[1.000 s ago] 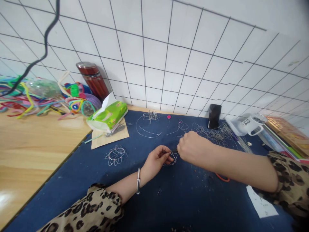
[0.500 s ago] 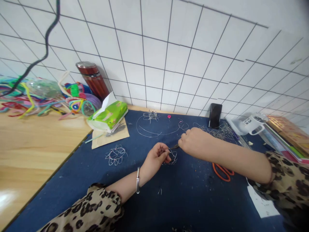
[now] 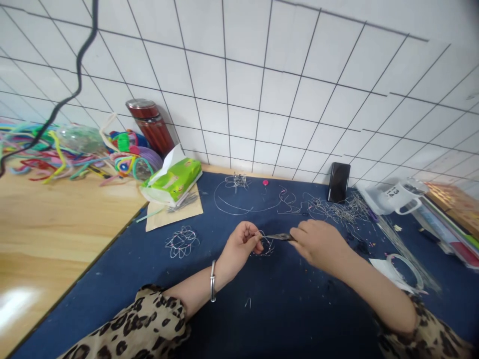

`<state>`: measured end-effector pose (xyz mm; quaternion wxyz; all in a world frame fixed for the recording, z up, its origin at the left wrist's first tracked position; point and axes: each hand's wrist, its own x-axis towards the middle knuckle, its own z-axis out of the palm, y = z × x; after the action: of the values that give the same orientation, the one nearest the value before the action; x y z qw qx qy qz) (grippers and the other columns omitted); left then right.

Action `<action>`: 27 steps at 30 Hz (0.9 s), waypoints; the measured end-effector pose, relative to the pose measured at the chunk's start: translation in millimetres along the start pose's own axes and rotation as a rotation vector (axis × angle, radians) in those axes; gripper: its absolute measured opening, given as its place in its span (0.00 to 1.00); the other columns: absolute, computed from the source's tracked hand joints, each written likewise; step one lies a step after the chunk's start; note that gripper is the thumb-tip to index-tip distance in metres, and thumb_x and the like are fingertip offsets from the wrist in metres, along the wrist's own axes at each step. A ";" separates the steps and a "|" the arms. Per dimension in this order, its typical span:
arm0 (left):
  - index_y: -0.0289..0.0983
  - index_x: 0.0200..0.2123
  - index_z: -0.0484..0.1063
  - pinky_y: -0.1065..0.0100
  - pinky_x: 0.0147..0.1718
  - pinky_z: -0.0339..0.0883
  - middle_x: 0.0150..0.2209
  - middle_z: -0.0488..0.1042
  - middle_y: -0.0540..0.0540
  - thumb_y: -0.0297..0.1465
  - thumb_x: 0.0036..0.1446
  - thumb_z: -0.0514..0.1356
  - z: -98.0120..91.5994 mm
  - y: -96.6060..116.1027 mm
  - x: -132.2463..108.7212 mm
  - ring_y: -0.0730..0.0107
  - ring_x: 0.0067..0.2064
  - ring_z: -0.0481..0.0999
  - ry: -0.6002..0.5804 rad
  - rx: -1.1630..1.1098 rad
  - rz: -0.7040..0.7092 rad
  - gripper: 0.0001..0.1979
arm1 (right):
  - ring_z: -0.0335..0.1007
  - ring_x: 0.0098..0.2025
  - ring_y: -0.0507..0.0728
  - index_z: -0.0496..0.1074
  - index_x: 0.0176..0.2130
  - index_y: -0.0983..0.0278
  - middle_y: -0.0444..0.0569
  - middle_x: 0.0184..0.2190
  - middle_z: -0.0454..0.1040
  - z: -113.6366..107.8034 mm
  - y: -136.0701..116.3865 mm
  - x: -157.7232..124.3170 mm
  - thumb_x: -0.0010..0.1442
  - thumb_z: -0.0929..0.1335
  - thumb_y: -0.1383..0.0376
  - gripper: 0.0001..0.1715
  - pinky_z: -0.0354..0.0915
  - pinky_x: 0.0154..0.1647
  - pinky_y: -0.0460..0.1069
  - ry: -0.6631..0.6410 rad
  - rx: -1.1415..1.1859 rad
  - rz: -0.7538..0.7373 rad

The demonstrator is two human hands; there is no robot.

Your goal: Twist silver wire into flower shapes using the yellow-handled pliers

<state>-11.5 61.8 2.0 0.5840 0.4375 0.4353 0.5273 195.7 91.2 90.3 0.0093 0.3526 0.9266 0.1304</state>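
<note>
My left hand [image 3: 245, 239] pinches a small ring of bent silver wire [image 3: 268, 245] with tiny pinkish beads, held over the dark blue mat [image 3: 284, 309]. From the right, my right hand [image 3: 318, 239] is closed round needle-nose pliers [image 3: 279, 237]. Their narrow tips reach the wire ring beside my left fingertips; whether they grip it I cannot tell. The pliers' handles are hidden in my palm. To the left lies a wire flower shape [image 3: 182, 242] on the mat. A small bent wire scrap [image 3: 248, 302] rests in front of my left hand.
Toward the wall are a wire piece [image 3: 238, 180], a pink round item [image 3: 265, 183], a tangle of wires [image 3: 340, 209] and a phone [image 3: 339, 182]. A tissue pack [image 3: 174, 180] and red flask [image 3: 149, 127] stand left. A mug [image 3: 406, 196] and wire coil [image 3: 406, 271] are right.
My right hand has turned and come lower, bringing the pliers' length into view against the wire ring. My left hand barely moved. The orange handles on the mat are now out of sight.
</note>
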 end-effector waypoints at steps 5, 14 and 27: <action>0.37 0.35 0.60 0.72 0.26 0.66 0.23 0.69 0.53 0.28 0.57 0.55 -0.7 -2.5 2.0 0.75 0.25 0.71 0.016 0.045 0.031 0.04 | 0.58 0.32 0.55 0.67 0.35 0.62 0.47 0.28 0.66 23.4 -13.8 -4.6 0.61 0.61 0.61 0.09 0.49 0.34 0.50 0.070 0.036 0.070; 0.37 0.34 0.60 0.71 0.28 0.66 0.23 0.69 0.53 0.27 0.58 0.55 -2.2 -5.4 3.7 0.75 0.25 0.71 0.005 0.104 0.030 0.03 | 0.58 0.34 0.56 0.68 0.37 0.62 0.48 0.29 0.66 37.0 -7.6 -1.7 0.61 0.61 0.61 0.09 0.50 0.36 0.50 0.113 0.098 0.118; 0.37 0.33 0.61 0.71 0.28 0.66 0.21 0.69 0.53 0.27 0.57 0.55 1.5 -1.0 3.4 0.75 0.24 0.70 -0.026 0.144 -0.014 0.04 | 0.59 0.33 0.55 0.69 0.37 0.62 0.47 0.29 0.67 58.0 -4.1 -5.1 0.61 0.61 0.62 0.10 0.51 0.36 0.49 0.113 0.134 0.058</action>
<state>-9.6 65.1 1.3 0.5605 0.4820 0.4675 0.4848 203.2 98.6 32.9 -0.0702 0.3714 0.9216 0.0881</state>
